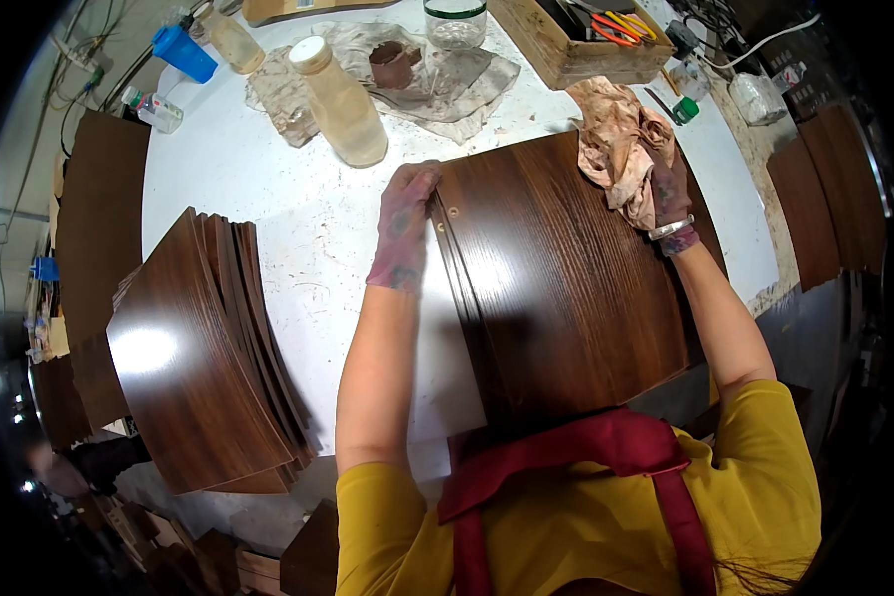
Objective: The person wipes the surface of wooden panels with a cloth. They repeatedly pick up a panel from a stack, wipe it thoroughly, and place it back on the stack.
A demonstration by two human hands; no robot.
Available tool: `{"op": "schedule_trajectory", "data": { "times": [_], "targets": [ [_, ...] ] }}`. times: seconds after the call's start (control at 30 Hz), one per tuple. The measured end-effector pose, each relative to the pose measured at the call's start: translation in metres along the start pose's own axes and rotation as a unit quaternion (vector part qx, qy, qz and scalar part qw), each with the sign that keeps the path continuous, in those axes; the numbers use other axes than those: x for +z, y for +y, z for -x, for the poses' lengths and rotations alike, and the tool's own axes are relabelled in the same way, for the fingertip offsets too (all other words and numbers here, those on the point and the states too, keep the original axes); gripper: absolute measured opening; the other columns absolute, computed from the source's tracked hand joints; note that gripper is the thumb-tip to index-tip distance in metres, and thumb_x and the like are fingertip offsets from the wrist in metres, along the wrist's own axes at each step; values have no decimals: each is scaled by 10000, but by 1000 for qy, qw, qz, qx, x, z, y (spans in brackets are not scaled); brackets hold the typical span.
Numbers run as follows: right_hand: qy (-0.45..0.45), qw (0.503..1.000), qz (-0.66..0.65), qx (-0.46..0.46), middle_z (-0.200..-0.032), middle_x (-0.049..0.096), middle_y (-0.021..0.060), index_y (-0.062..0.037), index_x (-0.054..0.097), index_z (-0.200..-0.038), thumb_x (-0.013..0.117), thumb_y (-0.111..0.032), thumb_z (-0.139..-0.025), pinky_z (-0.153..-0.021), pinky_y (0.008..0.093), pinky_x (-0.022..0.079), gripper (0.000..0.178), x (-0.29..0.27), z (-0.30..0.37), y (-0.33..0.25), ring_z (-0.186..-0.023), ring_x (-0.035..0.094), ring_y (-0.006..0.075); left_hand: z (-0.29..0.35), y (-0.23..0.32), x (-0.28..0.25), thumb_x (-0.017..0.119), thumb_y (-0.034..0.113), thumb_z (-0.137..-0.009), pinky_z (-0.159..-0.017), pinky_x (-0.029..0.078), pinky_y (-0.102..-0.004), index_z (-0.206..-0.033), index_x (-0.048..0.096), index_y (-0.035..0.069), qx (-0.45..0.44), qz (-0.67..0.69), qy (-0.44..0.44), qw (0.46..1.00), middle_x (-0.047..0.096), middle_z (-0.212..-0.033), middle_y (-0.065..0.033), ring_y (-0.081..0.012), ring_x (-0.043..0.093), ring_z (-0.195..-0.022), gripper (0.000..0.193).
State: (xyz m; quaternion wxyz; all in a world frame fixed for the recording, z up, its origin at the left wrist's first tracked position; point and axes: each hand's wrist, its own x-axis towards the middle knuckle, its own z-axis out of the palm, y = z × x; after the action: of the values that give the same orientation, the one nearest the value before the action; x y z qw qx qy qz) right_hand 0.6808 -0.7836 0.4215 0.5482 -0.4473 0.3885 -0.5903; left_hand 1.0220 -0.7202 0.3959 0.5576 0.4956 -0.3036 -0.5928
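- Dark-stained wood panel (566, 288), glossy, flat at the near edge of the tabletop (268, 199), overhanging toward the body.
- Left hand (404, 228), stain-smudged, laid flat along the panel's left edge, fingers stretched out, gripping nothing.
- Right hand (669, 194), silver bracelet at the wrist, pressed at the panel's far right corner, closed around a stained pinkish rag (621, 144).
- Stack of like brown panels (204, 358), fanned out, at the near left edge of the tabletop.
- Clear plastic bottle (343, 99) with pale liquid and a white cap, toward the far edge, just beyond the left hand; label not readable.
- Crumpled grey cloth (447, 84) beside it, with a small brown cup (392, 65) on top.
- Glass jar (455, 20) at the far edge; blue container (182, 52) at the far left corner.
- Wooden box (566, 55) at the far right, holding orange-handled tools (616, 25).
- White, scuffed tabletop with stain marks; more dark boards (94, 228) leaning off the left edge, dim workshop around.
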Motion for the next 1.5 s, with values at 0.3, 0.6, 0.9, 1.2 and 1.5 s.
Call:
{"op": "schedule_trajectory", "data": {
  "times": [0.3, 0.6, 0.9, 1.2, 1.5],
  "targets": [
    [37, 997, 60, 13, -1303, 533, 153, 6, 409, -1371, 536, -173, -929, -1003, 343, 460, 494, 6, 2, -5, -1157, 569, 245, -3, -6, -1, 536, 228, -934, -797, 396, -250, -1026, 619, 21, -7, -14, 8, 1000, 585, -909, -13, -103, 506, -844, 241],
    [23, 999, 39, 9, -1297, 540, 156, 13, 414, -1364, 561, -117, -914, -989, 356, 472, 491, -7, -4, 5, -1141, 581, 257, 12, 14, 14, 521, 236, -940, -787, 409, -272, -985, 618, 38, -25, 53, 37, 998, 580, -899, -14, -109, 508, -844, 226],
    [-94, 993, -69, 18, -1068, 633, 105, -41, 587, -1127, 510, -266, -941, -738, 291, 509, 302, 26, 2, -24, -868, 606, 147, -10, 14, 20, 534, 148, -933, -919, 430, -284, -1121, 589, -14, 47, 58, 138, 988, 587, -1014, -87, -181, 548, -985, 254],
    [-364, 661, 590, -287, -1046, 601, 37, -132, 597, -1121, 578, -215, -816, -805, 361, 497, 317, 83, 102, -20, -1041, 577, 208, -22, 6, 106, 456, 296, -983, -887, 475, -394, -1246, 591, 74, 291, -738, -10, 609, 664, -1015, -157, -298, 595, -1045, 369],
    [68, 720, 654, 224, -1007, 670, 89, -138, 609, -1206, 596, -275, -906, -765, 352, 520, 330, -166, -16, -162, -818, 650, 192, -2, 21, 134, 443, 390, -981, -921, 458, -413, -1228, 594, 87, 250, -719, -11, 649, 649, -1141, -134, -339, 597, -1060, 420]
  ]
}}
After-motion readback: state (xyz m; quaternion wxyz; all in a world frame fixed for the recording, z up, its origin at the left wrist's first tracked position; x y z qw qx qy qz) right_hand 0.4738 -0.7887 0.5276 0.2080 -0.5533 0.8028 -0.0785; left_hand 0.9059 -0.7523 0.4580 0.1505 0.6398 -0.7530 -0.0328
